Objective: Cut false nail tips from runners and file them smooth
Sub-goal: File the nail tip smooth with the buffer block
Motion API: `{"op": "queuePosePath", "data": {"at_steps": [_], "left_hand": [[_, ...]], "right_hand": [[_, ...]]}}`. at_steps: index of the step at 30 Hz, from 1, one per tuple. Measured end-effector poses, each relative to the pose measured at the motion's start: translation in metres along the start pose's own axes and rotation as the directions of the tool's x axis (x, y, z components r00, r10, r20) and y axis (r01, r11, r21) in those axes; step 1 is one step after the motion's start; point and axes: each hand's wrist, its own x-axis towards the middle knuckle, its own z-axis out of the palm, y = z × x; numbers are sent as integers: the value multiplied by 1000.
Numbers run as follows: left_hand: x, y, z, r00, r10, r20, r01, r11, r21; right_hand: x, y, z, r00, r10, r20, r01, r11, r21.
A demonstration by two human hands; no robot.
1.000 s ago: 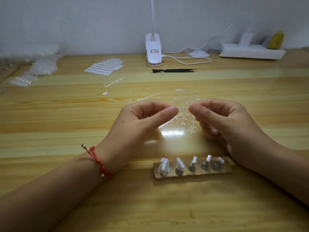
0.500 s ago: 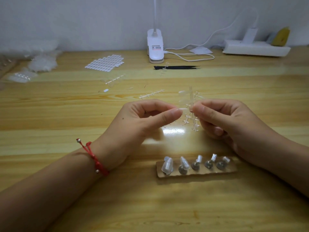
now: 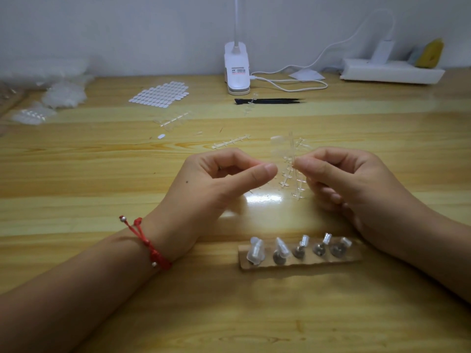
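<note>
Pinching clear runner point(image 3: 290, 159) upright, right hand point(image 3: 356, 186), left hand point(image 3: 216, 186) just beside it, pinched, contents unclear

The right hand point(image 3: 356, 189) is pinching a clear runner point(image 3: 291, 159), holding it upright. At its nine o'clock the left hand point(image 3: 211, 182) is pressing thumb and forefinger together; whether they are gripping a tip, I cannot tell. A wooden peg strip point(image 3: 305, 263) is lying at the runner's six o'clock, and black tweezers point(image 3: 270, 100) at twelve.
</note>
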Motion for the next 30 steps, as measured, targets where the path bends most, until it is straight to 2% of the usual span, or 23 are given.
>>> {"op": "queuePosePath", "data": {"at_steps": [5,12,15,17,18,20,21,23,25,27,30], "left_hand": [[0,2,2,998,43,-50,-44,999,-16],[0,-4,-1,998,41,56,-44,998,53],[-1,-1,1,995,84,58,-84,996,-5],[-3,-1,0,977,212,-31,-210,976,60],[-5,-2,-1,940,337,-56,-321,928,189],[-10,-2,0,850,527,7,-483,773,410],[-12,-2,3,833,553,31,-510,744,431],[-13,-2,5,858,512,35,-481,777,407],[-10,-3,7,911,411,12,-391,857,335],[-7,-3,6,956,292,-10,-283,935,213],[-4,-4,5,977,212,4,-211,969,128]], "right_hand": [[1,0,-1,998,23,-56,-20,999,49],[0,2,0,998,17,-59,-15,1000,24],[-1,1,-1,998,-10,-66,8,1000,-23],[-4,-1,1,997,-69,-39,62,986,-157],[-5,-3,4,996,-90,-23,83,973,-215],[-6,-4,4,995,-94,-11,89,965,-245],[-4,-2,3,997,-72,-14,68,981,-179],[1,0,0,1000,8,4,-8,996,92],[4,-1,-2,999,37,33,-45,966,253],[3,0,-3,999,9,48,-21,967,254],[2,4,-3,997,-39,72,28,988,153]]}}
